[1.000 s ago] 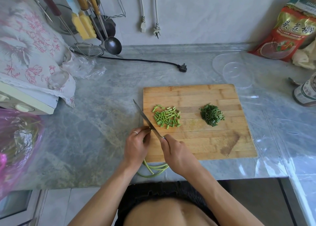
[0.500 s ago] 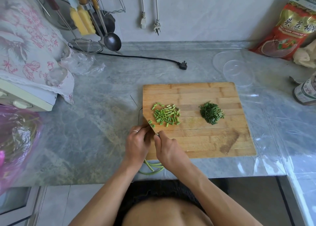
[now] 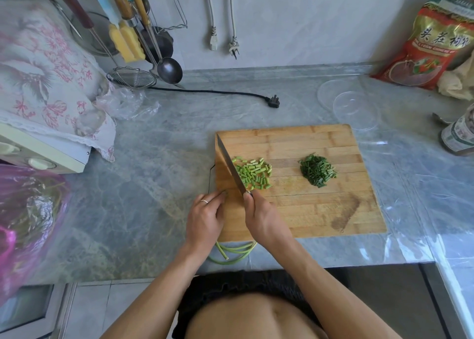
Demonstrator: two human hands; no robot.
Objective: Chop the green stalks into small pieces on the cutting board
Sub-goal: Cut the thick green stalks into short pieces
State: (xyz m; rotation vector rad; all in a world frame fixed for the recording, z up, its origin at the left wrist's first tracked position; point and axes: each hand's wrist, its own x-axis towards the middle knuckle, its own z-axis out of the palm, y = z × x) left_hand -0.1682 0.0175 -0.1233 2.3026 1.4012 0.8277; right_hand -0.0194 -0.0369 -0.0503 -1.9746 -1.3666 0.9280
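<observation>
Cut pieces (image 3: 252, 172) lie on board (image 3: 307, 210), left of chopped heap (image 3: 318, 170).

The long steel knife blade (image 3: 232, 168), edge-on and barely visible 0.5 s ago, now lies tilted against the pale green chopped stalk pieces (image 3: 252, 173); the right hand (image 3: 261, 217) sits farther right.

Left hand (image 3: 205, 217), ringed, fingers curled downward, knuckles forward; right hand (image 3: 261, 219) clenched in a grip, forefinger extended; both forearms converge from below.

Home kitchen, marble counter (image 3: 159, 143), hanging ladle (image 3: 169, 70), wooden cutting board (image 3: 307, 210)
</observation>
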